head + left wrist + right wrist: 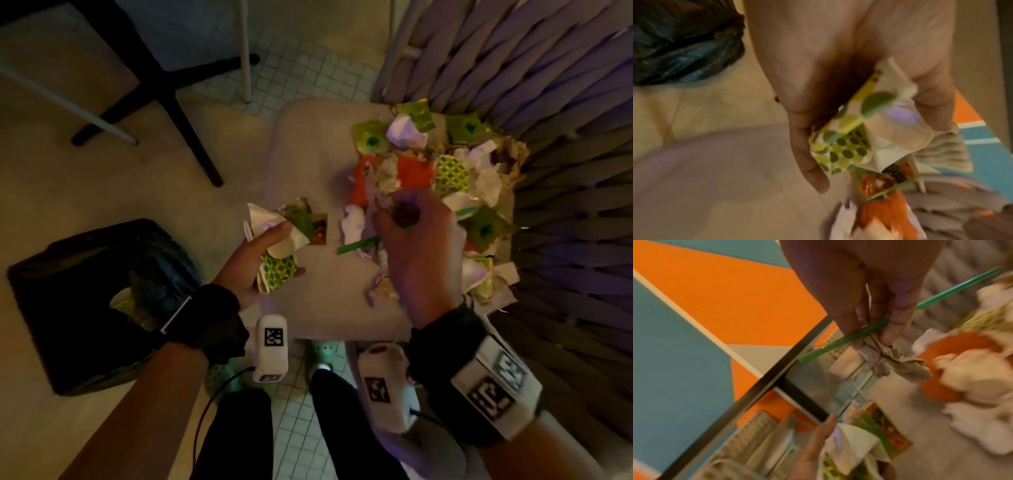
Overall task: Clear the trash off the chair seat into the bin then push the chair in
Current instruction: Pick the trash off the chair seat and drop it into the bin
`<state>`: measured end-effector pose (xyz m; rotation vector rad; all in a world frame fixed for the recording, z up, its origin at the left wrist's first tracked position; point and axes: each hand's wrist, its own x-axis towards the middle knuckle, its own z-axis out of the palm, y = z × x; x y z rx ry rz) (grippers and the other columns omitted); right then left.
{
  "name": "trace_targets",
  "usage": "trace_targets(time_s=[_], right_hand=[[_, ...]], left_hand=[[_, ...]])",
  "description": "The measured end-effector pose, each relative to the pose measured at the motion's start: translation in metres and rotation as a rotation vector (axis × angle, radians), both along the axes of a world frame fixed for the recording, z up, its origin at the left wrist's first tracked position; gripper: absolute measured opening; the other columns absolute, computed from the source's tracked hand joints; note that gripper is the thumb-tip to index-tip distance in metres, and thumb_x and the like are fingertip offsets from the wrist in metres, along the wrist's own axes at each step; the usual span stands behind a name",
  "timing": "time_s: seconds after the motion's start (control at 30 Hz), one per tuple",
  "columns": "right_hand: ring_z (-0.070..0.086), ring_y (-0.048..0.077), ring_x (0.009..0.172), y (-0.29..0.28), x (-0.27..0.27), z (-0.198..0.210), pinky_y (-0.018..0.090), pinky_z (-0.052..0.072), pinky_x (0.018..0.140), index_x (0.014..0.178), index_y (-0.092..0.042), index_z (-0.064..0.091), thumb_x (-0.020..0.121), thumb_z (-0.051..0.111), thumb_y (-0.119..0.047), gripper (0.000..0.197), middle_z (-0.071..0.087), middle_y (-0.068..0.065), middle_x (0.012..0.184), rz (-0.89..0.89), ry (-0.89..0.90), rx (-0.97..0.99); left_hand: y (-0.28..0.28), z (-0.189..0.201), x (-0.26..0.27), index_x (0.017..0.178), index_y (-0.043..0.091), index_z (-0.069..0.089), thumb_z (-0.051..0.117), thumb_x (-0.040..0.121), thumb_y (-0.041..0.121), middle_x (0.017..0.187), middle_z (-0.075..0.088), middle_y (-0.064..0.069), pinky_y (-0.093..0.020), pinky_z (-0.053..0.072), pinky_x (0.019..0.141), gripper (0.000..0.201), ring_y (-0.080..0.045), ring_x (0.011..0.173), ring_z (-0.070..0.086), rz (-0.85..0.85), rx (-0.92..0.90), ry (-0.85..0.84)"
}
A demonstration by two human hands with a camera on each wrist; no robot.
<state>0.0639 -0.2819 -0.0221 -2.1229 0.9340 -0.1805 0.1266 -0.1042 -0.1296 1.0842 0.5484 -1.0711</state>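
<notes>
A heap of trash (442, 178) covers the right half of the grey chair seat (308, 157): green wrappers, orange paper, crumpled napkins. My left hand (263, 263) hovers over the seat's left edge and grips a bundle of trash (849, 146): a green dotted wrapper, white paper and a picture packet. My right hand (411, 226) is down on the heap, pinching a green straw (838, 344) together with a crumpled brown napkin (898, 360). The bin (99, 301), lined with a black bag, stands on the floor to the left.
The chair's woven purple back (548, 102) rises on the right. A black table base (161, 89) and a white leg (245, 51) stand on the tiled floor beyond the seat. My feet in green shoes (318, 356) are just below the seat's front edge.
</notes>
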Motion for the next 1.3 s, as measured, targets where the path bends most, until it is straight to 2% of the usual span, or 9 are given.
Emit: trace_targets(time_s=[0.27,0.4,0.5,0.57,0.8,0.93,1.03,1.13,1.3], right_hand=[[0.057,0.005,0.073,0.246,0.036,-0.066,0.006,0.037,0.055,0.097,-0.012,0.065,0.08,0.071,-0.018,0.018,0.064,-0.005,0.082,0.558,0.08,0.474],[0.059,0.014,0.083,0.352,0.046,-0.163,0.014,0.043,0.063,0.104,-0.005,0.063,0.08,0.072,-0.015,0.027,0.07,0.013,0.099,0.711,0.334,0.588],[0.064,0.028,0.1,0.421,0.054,-0.226,0.033,0.05,0.079,0.108,-0.003,0.06,0.081,0.069,-0.013,0.029,0.068,0.018,0.105,0.773,0.448,0.575],[0.061,0.03,0.108,0.449,0.057,-0.255,0.023,0.041,0.073,0.115,-0.004,0.059,0.085,0.065,-0.013,0.032,0.066,0.017,0.113,0.792,0.485,0.562],[0.045,0.035,0.13,0.477,0.06,-0.308,0.038,0.04,0.103,0.148,-0.017,0.028,0.1,0.039,-0.016,0.049,0.038,0.015,0.149,0.967,0.646,0.542],[0.048,0.035,0.128,0.464,0.053,-0.279,0.038,0.036,0.108,0.134,-0.006,0.05,0.095,0.048,-0.011,0.039,0.051,0.02,0.139,0.949,0.617,0.502],[0.062,0.035,0.106,0.423,0.041,-0.243,0.035,0.046,0.09,0.104,0.002,0.067,0.089,0.058,-0.006,0.019,0.066,0.025,0.11,0.798,0.557,0.606],[0.061,0.02,0.076,0.355,0.028,-0.194,0.024,0.045,0.064,0.076,-0.022,0.06,0.089,0.055,-0.002,0.024,0.065,0.021,0.086,0.559,0.455,0.779],[0.056,0.0,0.047,0.205,-0.004,-0.103,0.015,0.042,0.046,0.077,-0.016,0.059,0.091,0.048,0.005,0.027,0.061,0.001,0.068,0.111,0.273,0.761]], left_hand=[[0.253,-0.033,-0.022,0.119,0.025,0.06,0.064,0.084,0.042,0.113,0.072,-0.001,-0.045,0.054,0.085,0.04,-0.024,0.102,0.066,0.242,0.364,0.052],[0.384,-0.075,-0.042,0.141,0.031,0.038,0.083,0.051,0.055,0.145,0.048,-0.003,-0.053,0.044,0.099,0.104,-0.03,0.126,0.05,0.331,0.563,0.092],[0.44,-0.11,-0.043,0.149,0.035,0.008,0.073,0.077,0.042,0.156,0.029,-0.001,-0.049,0.042,0.093,0.097,-0.033,0.134,0.041,0.389,0.614,0.113],[0.457,-0.133,-0.039,0.149,0.034,-0.001,0.067,0.084,0.038,0.157,0.023,-0.003,-0.051,0.042,0.094,0.094,-0.035,0.136,0.037,0.36,0.652,0.111],[0.464,-0.174,-0.019,0.145,0.039,0.011,0.066,0.081,0.05,0.15,0.033,-0.002,-0.053,0.038,0.102,0.086,-0.031,0.132,0.04,0.188,0.69,-0.058],[0.466,-0.175,-0.027,0.136,0.026,0.039,0.064,0.081,0.053,0.135,0.049,-0.003,-0.044,0.047,0.093,0.066,-0.029,0.117,0.055,-0.076,0.738,-0.181],[0.429,-0.157,-0.037,0.109,0.011,0.061,0.057,0.092,0.032,0.111,0.06,-0.009,-0.035,0.04,0.083,0.027,-0.026,0.102,0.058,-0.339,0.763,-0.354],[0.362,-0.116,-0.046,0.094,0.02,0.064,0.058,0.091,0.023,0.092,0.064,-0.012,-0.023,0.044,0.078,0.006,-0.014,0.088,0.062,-0.448,0.654,-0.502],[0.206,-0.063,-0.03,0.083,0.02,0.058,0.062,0.086,0.029,0.077,0.066,-0.002,-0.008,0.042,0.064,0.01,0.004,0.075,0.059,-0.58,0.446,-0.74]])
